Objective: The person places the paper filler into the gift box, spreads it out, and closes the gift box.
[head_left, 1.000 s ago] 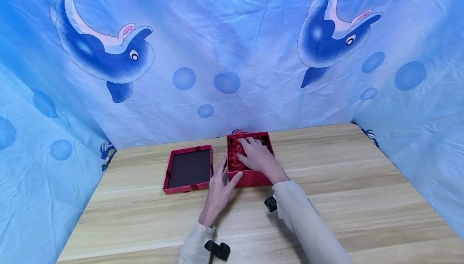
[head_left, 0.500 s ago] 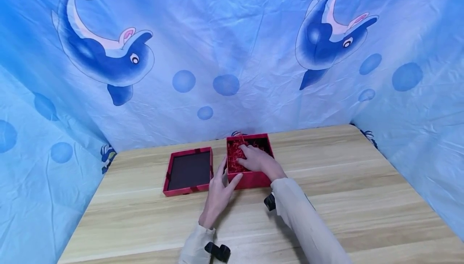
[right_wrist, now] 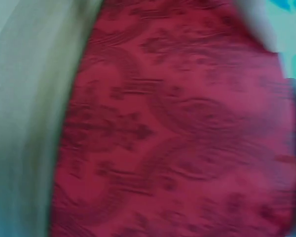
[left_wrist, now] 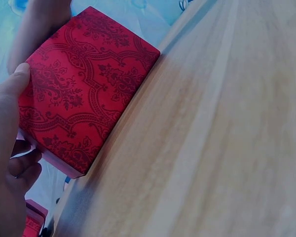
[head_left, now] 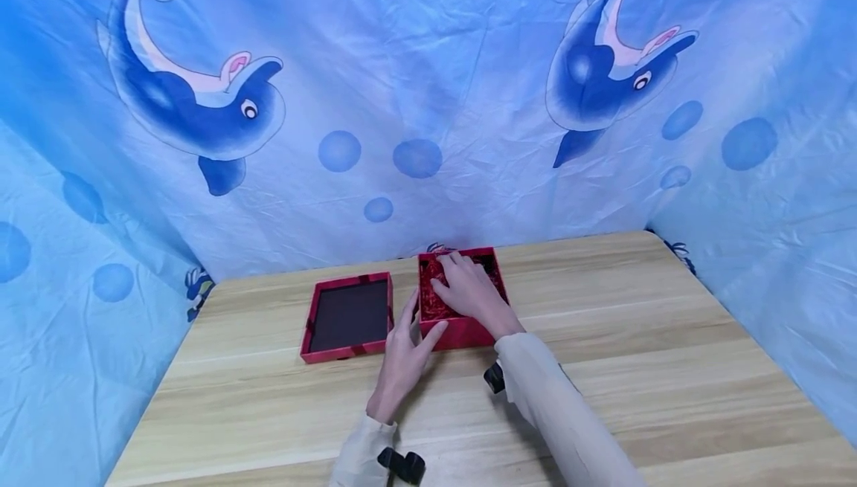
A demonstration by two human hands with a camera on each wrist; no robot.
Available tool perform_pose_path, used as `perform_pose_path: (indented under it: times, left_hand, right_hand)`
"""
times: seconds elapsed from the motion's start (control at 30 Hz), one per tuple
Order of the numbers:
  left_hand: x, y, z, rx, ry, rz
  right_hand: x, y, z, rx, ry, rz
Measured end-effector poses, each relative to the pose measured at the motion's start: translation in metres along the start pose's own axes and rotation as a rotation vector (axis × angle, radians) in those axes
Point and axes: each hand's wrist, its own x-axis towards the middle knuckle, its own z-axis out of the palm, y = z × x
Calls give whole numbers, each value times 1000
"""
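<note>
In the head view a red box (head_left: 463,334) stands uncovered at the back of the table, red shredded filler (head_left: 435,307) inside it. My left hand (head_left: 402,357) holds its near left corner, thumb on the front face and fingers along the left side. The left wrist view shows the thumb at the upper edge of the box (left_wrist: 86,89), which has a dark floral pattern. My right hand (head_left: 467,288) reaches over the near rim, its extended fingers on the filler; their tips are hidden. The blurred right wrist view is mostly the box's patterned face (right_wrist: 177,123).
A red lid (head_left: 351,314) with a dark inside lies upturned just left of the box. Behind the wooden table (head_left: 636,368) hangs a blue dolphin-print cloth (head_left: 469,100), which also closes both sides.
My right hand first drew slightly back toward me, then moved forward and left over the filler, which has shifted about. The left hand and the box stay in place.
</note>
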Motion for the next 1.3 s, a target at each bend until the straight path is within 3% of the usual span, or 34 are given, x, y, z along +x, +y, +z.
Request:
perform_pose_path:
  times: [0.17, 0.4, 0.67, 0.83, 1.03, 1.13, 1.3]
  left_hand:
    - [0, 1, 0, 14, -8, 3]
    - [0, 2, 0, 7, -13, -14]
    - [1, 1, -1, 15, 7, 3]
    - [1, 1, 0, -1, -4, -6]
    - [1, 2, 0, -4, -9, -9]
    - [0, 2, 0, 2, -7, -10]
    - [-1, 2, -2, 4, -13, 1]
  right_hand:
    - [9, 6, 10, 28, -231, 68]
    - [15, 11, 11, 57, -350, 85]
    - [15, 13, 3, 178, -274, 59]
    - [5, 8, -25, 204, -218, -1]
    - [-20, 5, -57, 242, -142, -141]
    - [-34, 6, -63, 212, -138, -194]
    - [-57, 8, -63, 112, -156, -195]
